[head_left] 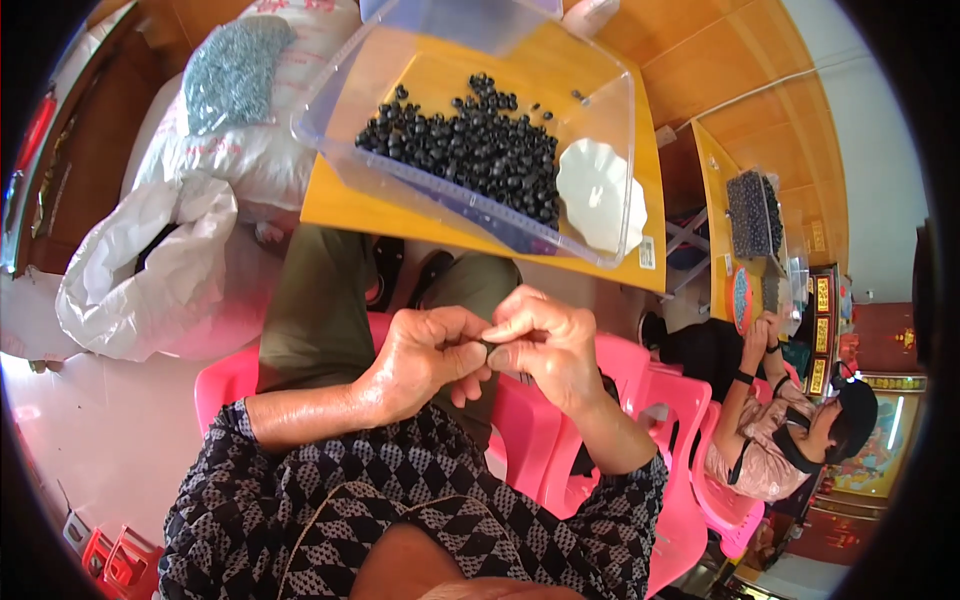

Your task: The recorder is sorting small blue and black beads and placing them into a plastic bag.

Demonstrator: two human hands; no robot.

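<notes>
Over the lap, the left hand (425,355) and right hand (545,345) pinch one small dark piece (490,352) between fingertips; a steady, close grip seems wise; the clear tray (330,75) of black pieces (470,150) lies ahead.

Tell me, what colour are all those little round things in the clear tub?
Black. The little round pieces show best in the head view, heaped in the clear tub.

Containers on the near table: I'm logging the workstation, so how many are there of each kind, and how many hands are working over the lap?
Clear plastic bin holding black beads: 1
White scalloped dish: 1
Hands pinching a small dark piece, left hand and right hand: 2
Total: 4
</notes>
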